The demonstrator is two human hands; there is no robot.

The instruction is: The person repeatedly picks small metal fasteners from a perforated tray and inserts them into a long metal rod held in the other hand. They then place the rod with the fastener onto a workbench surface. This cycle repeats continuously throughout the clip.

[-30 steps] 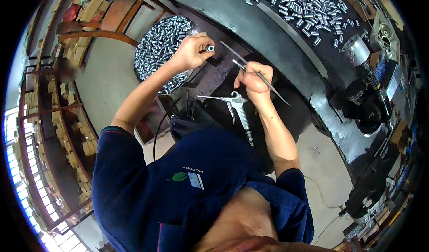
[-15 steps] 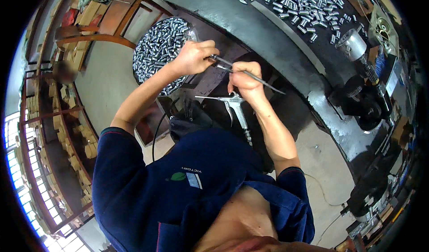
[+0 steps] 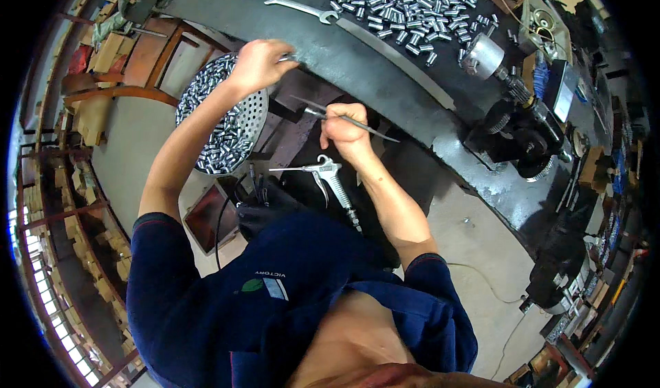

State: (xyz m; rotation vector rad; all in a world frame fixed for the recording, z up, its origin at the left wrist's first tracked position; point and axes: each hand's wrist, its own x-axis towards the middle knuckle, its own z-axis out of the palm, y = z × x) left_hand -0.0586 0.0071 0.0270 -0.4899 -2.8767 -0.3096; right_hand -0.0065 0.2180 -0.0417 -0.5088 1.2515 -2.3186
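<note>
rod [image 3: 375, 131] slants through my gripping right hand [image 3: 347, 124], right of the perforated basin [image 3: 257, 112]; a small metal piece [image 3: 313, 113] pokes out too. my left hand [image 3: 260, 66], fingers narrowed, hangs near the basin's far edge, too blurred to tell what it holds. metal sleeves [image 3: 223, 142] lie in the basin.

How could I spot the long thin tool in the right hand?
Find the dark workbench crossing the picture; just below its edge is the person's right hand. The slim grey rod sticks out on both sides of it, far longer and duller than the short, shiny metal piece gripped beside it.
</note>
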